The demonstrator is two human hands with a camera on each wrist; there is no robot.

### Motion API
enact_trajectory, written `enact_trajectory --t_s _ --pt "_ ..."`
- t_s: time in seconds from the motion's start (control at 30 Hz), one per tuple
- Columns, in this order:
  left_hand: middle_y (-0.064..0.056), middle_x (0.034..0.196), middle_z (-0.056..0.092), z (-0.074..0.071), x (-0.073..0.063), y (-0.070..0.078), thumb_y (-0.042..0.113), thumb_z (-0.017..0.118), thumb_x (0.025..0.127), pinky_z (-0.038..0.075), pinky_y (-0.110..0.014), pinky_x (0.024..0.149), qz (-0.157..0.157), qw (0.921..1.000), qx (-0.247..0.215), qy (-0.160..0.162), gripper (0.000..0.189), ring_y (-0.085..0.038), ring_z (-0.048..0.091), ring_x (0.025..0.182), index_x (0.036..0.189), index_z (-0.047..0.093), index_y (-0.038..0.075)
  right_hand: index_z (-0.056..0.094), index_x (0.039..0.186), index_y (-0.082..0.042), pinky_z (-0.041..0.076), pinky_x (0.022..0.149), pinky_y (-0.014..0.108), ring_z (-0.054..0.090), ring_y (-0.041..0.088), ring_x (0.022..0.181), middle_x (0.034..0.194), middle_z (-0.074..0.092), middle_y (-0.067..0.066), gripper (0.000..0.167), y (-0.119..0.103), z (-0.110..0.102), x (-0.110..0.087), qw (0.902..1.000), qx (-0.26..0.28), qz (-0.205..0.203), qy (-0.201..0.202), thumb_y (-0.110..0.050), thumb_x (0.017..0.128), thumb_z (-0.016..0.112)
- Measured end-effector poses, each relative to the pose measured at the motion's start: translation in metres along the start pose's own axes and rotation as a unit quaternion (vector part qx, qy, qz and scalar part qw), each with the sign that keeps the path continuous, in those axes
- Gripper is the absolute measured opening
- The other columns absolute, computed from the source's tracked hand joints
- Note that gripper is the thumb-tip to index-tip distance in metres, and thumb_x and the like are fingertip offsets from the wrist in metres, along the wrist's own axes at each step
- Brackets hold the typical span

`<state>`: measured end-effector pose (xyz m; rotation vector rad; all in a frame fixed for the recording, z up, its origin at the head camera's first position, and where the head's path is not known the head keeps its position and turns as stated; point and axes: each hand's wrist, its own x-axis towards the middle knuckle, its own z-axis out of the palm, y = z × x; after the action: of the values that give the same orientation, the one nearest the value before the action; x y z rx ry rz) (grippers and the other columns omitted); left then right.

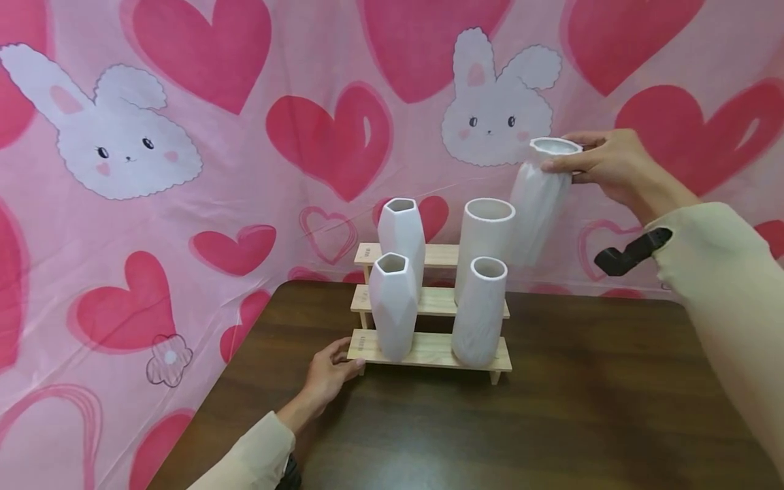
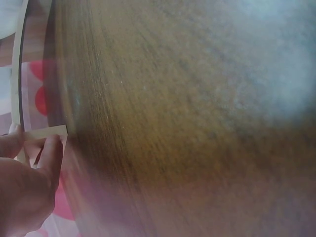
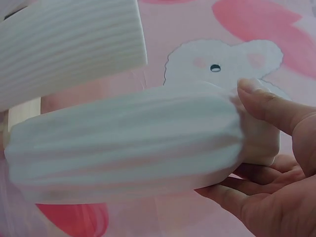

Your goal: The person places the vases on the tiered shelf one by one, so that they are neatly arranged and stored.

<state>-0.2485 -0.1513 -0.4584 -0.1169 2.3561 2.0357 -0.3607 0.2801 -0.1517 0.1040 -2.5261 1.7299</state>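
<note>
High at the right, my right hand (image 1: 618,163) grips a fluted white vase (image 1: 539,204) by its neck, thumb on one side and fingers on the other. In the right wrist view that vase (image 3: 128,143) is ribbed lengthwise and held off the table. A three-tier wooden stand (image 1: 431,348) stands on the table, its lowest board pinched at the left end by my left hand (image 1: 327,374). In the left wrist view, fingers lie around the stand's leg (image 2: 47,132). Two faceted vases, front (image 1: 393,313) and back (image 1: 404,228), and a round smooth-sided vase (image 1: 480,316) stand on the tiers.
A wide cylindrical vase (image 1: 484,238) stands behind the round one, right beside the held vase; the right wrist view shows its ribbed wall (image 3: 69,49). The brown table (image 1: 551,408) ends against a pink heart-and-rabbit cloth (image 1: 331,136).
</note>
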Motion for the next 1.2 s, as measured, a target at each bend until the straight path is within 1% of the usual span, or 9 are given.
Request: enact_trajectory --t_s 0.07,0.3,0.53,0.73,0.8,0.93,1.0,1.07,1.2 --pt "-0.019 0.105 0.068 0.000 0.000 0.000 0.001 0.068 0.088 0.059 -0.039 0.081 0.000 1.0000 0.001 0.002 0.058 -0.032 0.068 0.093 0.140 0.044 -0.003 0.054 0.138 -0.014 0.058 0.065 0.018 0.056 0.013 0.091 0.107 0.059 -0.005 0.076 -0.003 0.005 0.003 0.9999 0.010 -0.005 0.002 -0.030 0.072 0.086" --pt "-0.020 0.104 0.068 -0.002 -0.004 0.001 0.001 0.069 0.087 0.059 -0.038 0.081 0.000 1.0000 0.001 0.003 0.057 -0.030 0.068 0.090 0.138 0.045 -0.003 0.050 0.141 -0.010 0.058 0.066 0.018 0.058 0.012 0.090 0.110 0.059 -0.003 0.084 -0.008 0.026 0.012 0.9997 0.022 -0.007 0.003 -0.030 0.068 0.088" --pt "-0.020 0.105 0.067 -0.004 -0.005 0.001 0.002 0.069 0.087 0.059 -0.037 0.080 0.000 1.0000 0.004 0.004 0.056 -0.029 0.069 0.090 0.138 0.046 -0.002 0.053 0.138 -0.007 0.057 0.064 0.017 0.058 0.012 0.088 0.101 0.062 -0.005 0.079 -0.010 0.045 0.012 0.9991 0.035 -0.023 0.009 -0.024 0.069 0.088" --pt "-0.021 0.106 0.067 -0.004 -0.005 0.001 0.001 0.068 0.087 0.059 -0.039 0.081 0.001 1.0000 -0.001 -0.003 0.058 -0.030 0.068 0.091 0.139 0.044 -0.003 0.056 0.135 -0.007 0.057 0.064 0.018 0.058 0.014 0.089 0.104 0.062 -0.001 0.078 -0.012 0.056 0.015 0.9993 0.028 -0.017 0.017 -0.026 0.067 0.090" --pt "-0.021 0.106 0.067 -0.004 -0.005 0.001 0.001 0.069 0.087 0.059 -0.039 0.081 -0.001 1.0000 -0.001 -0.002 0.058 -0.029 0.068 0.091 0.139 0.044 -0.003 0.056 0.134 -0.007 0.058 0.068 0.019 0.057 0.016 0.092 0.108 0.061 0.000 0.078 -0.012 0.057 0.016 0.9997 0.016 -0.012 0.017 -0.028 0.067 0.089" --pt "-0.020 0.105 0.067 -0.005 -0.003 0.000 0.002 0.069 0.087 0.059 -0.037 0.080 0.001 1.0000 0.003 -0.003 0.057 -0.028 0.069 0.091 0.139 0.045 -0.003 0.055 0.136 -0.012 0.056 0.089 0.032 0.055 0.017 0.097 0.116 0.058 0.002 0.081 -0.014 0.060 0.018 0.9998 -0.014 -0.001 0.017 -0.036 0.067 0.088" --pt "-0.019 0.105 0.067 -0.006 -0.003 0.000 0.003 0.069 0.087 0.059 -0.035 0.080 0.004 0.9999 0.009 -0.006 0.056 -0.028 0.069 0.091 0.138 0.045 -0.002 0.055 0.136 -0.012 0.053 0.095 0.036 0.055 0.017 0.097 0.115 0.057 0.002 0.080 -0.015 0.062 0.020 0.9997 -0.018 0.001 0.017 -0.036 0.068 0.088" --pt "-0.018 0.104 0.068 -0.006 -0.003 -0.001 0.003 0.068 0.088 0.059 -0.035 0.080 0.008 0.9998 0.015 -0.008 0.056 -0.028 0.068 0.091 0.138 0.045 -0.003 0.055 0.136 -0.010 0.055 0.092 0.033 0.055 0.016 0.095 0.110 0.059 0.000 0.079 -0.016 0.064 0.021 0.9998 -0.012 0.000 0.016 -0.033 0.068 0.088" --pt "-0.017 0.105 0.068 -0.006 -0.003 -0.001 0.003 0.068 0.088 0.059 -0.035 0.080 0.009 0.9997 0.021 -0.010 0.055 -0.029 0.068 0.092 0.138 0.046 -0.002 0.057 0.131 -0.004 0.059 0.072 0.023 0.058 0.014 0.087 0.098 0.060 -0.002 0.073 -0.018 0.068 0.023 0.9999 0.011 -0.006 0.010 -0.024 0.068 0.089"
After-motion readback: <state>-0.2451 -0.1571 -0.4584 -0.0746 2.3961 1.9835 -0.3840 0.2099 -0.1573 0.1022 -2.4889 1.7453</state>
